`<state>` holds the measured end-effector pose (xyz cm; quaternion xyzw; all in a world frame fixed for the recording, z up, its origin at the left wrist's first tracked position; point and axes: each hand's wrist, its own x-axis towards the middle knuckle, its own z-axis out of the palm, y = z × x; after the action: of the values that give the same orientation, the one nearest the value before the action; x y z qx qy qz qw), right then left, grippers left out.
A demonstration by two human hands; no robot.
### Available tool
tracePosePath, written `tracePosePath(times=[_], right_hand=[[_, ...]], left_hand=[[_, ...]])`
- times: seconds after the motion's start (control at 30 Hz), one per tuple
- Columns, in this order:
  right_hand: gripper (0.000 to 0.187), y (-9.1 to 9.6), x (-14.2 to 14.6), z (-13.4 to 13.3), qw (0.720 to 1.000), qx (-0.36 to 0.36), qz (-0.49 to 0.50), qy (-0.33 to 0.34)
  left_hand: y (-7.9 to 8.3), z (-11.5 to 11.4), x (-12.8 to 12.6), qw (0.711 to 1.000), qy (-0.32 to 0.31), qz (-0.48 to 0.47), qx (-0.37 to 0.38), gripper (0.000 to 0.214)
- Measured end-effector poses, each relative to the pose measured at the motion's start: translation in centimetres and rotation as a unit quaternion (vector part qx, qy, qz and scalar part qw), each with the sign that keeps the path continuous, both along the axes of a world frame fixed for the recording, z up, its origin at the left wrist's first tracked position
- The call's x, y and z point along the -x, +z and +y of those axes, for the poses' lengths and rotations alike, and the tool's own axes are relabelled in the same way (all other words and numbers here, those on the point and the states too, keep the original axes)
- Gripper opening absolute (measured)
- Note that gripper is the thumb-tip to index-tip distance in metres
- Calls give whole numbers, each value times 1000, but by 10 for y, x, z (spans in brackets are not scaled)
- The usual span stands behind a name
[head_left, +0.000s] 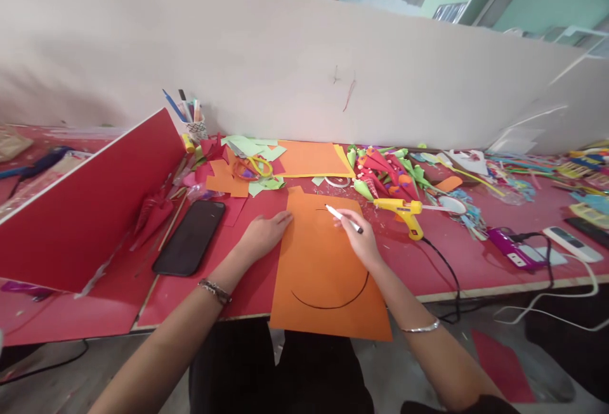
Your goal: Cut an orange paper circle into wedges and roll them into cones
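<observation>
Orange paper sheet (323, 255) lies directly in front of you, its lower end jutting past the near edge of the desk (247, 287) and over your lap. A long black curve sweeps across its lower half, partly hidden on the right by your forearm. To the right, the black cord of the yellow glue gun (405, 211) drops over the front edge, so your right elbow has a cable beside it.

Your left hand (267, 234) rests palm down, fingers extended, its fingertips at the sheet's left edge. Left of that hand, a strip of red desktop separates your wrist from the black smartphone (189, 238); beyond the phone, a big red board (90, 205) leans up and closes off that side. Your right hand (359, 236) pinches a white marker (345, 219), its tip by a short black line near the sheet's far edge.

The glue gun lies just off the sheet's right edge. Farther back, paper scraps (231, 176), a stack of orange paper (309, 159) and a pile of folded paper shapes (387, 170) crowd the space before the white partition (285, 65).
</observation>
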<state>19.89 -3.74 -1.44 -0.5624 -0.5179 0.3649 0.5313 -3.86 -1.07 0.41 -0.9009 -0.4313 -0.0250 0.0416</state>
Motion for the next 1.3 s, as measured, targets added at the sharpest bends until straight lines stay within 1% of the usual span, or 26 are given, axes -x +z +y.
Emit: tracePosePath(times=[0.07, 0.2, 0.4, 0.67, 0.8, 0.87, 0.93, 1.0, 1.03, 1.07, 1.13, 1.2, 1.3], right_hand=[[28, -3, 1, -6, 999, 1, -40, 4], [27, -3, 6, -8, 994, 4, -103, 30], [27, 0, 11, -7, 993, 17, -113, 25], [28, -6, 11, -6, 989, 17, -147, 26], [29, -2, 13, -7, 984, 1, -176, 33], [29, 3, 14, -9, 980, -14, -186, 66], [28, 7, 13, -10, 972, -16, -190, 139], [26, 8, 11, -11, 965, -4, -169, 199], [26, 8, 10, -11, 967, 3, -149, 205], [26, 6, 10, -10, 973, 7, -127, 190], [27, 1, 9, -9, 988, 9, -90, 124], [27, -3, 9, -7, 994, 12, -81, 71], [27, -5, 10, -6, 993, 21, -107, 44]], left_hand=[[-6, 4, 0, 1000, -4, -2, 2, 40], [-10, 1, 3, 1000, 6, -8, 3, 38], [-12, 0, 3, 1000, 18, -17, 0, 39], [-13, 0, 3, 1000, 18, -24, -3, 38], [-13, 0, 3, 999, 16, -29, 0, 38], [-12, 0, 3, 999, 19, -32, 1, 38], [-11, 0, 3, 999, 23, -36, 2, 38], [-10, 0, 3, 999, 26, -41, 3, 38], [-10, 0, 4, 999, 27, -44, 3, 38], [-10, 0, 4, 999, 28, -46, 4, 38], [-10, 0, 4, 998, 31, -52, 5, 37], [-10, 0, 4, 998, 34, -56, 6, 37], [-10, 0, 4, 997, 34, -61, 8, 37]])
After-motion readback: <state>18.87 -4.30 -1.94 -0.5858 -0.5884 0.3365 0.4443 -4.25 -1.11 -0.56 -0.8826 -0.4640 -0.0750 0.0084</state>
